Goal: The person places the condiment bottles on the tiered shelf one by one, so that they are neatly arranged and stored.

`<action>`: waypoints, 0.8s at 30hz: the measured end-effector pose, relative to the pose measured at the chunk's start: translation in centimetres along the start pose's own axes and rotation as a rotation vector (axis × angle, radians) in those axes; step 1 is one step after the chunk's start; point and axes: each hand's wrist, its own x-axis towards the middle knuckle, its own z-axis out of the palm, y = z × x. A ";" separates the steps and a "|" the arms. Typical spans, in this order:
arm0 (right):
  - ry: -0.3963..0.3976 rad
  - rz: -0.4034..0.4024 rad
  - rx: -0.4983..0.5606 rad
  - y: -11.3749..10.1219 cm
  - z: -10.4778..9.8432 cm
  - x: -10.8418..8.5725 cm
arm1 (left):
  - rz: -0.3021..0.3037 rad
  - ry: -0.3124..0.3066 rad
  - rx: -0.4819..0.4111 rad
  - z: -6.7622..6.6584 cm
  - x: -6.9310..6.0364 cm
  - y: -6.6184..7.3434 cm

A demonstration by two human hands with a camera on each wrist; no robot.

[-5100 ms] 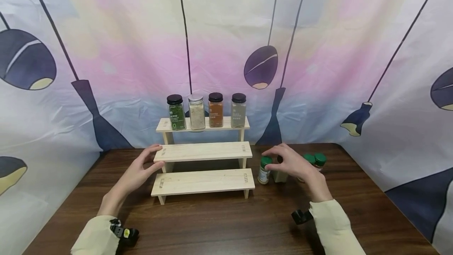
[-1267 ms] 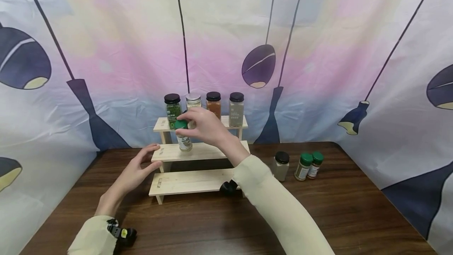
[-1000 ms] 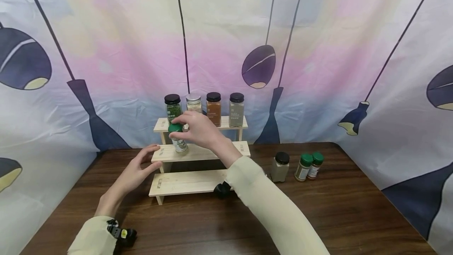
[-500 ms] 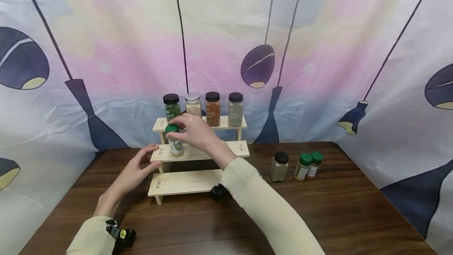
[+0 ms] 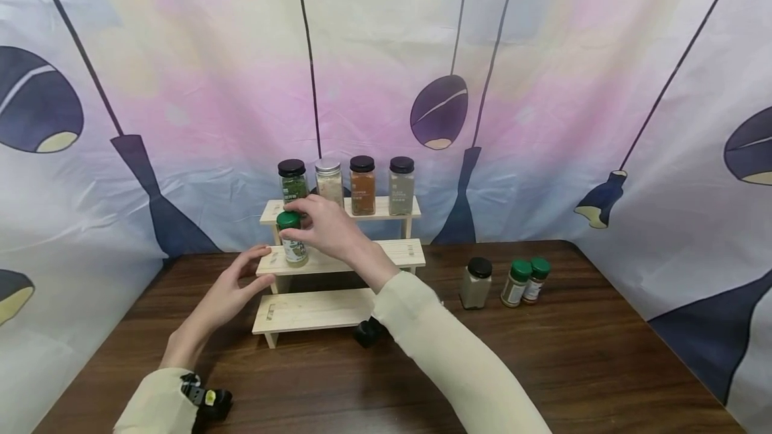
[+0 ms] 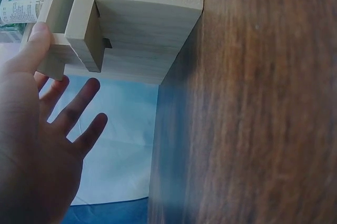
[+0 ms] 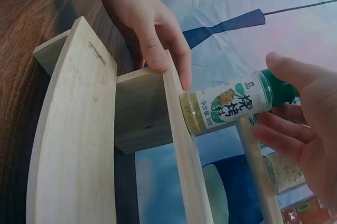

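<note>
A three-tier wooden rack (image 5: 376, 259) (image 6: 147, 23) (image 7: 73, 129) stands on the table. My left hand (image 5: 220, 297) (image 6: 39, 139) (image 7: 142, 21) holds the left end of its middle tier, thumb at the front edge and fingertips behind. With thumb and fingers, my right hand (image 5: 338, 232) (image 7: 316, 124) pinches the green lid of a small spice jar (image 5: 295, 253) (image 6: 21, 7) (image 7: 224, 105). This jar is upright near the middle tier's left end, its base at the board. Its label faces forward, and pale granules show at the bottom in the right wrist view.
On the top tier are a green-filled jar (image 5: 293, 183), a silver-lidded jar (image 5: 330, 183), an orange jar (image 5: 363, 187) and a grey jar (image 5: 401, 189). Right of the rack, a black-lidded jar (image 5: 476, 286) and two green-lidded jars (image 5: 515, 286) (image 5: 535, 283) stand on the table (image 5: 579, 360).
My right hand has carried the green-lidded jar from the table's right side to the middle tier, then moved it left along that tier. My left hand stays at the rack's end.
</note>
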 end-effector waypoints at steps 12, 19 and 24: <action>0.060 -0.047 0.025 0.6 -1.5 -2.5 | 0.005 0.009 -0.008 0.0 0.1 0.0; 0.113 -0.058 0.017 1.4 -2.5 -4.1 | 0.000 0.011 -0.007 0.1 0.1 0.0; 0.136 -0.060 0.022 1.8 -2.9 -5.3 | -0.015 0.002 -0.004 0.0 0.0 0.2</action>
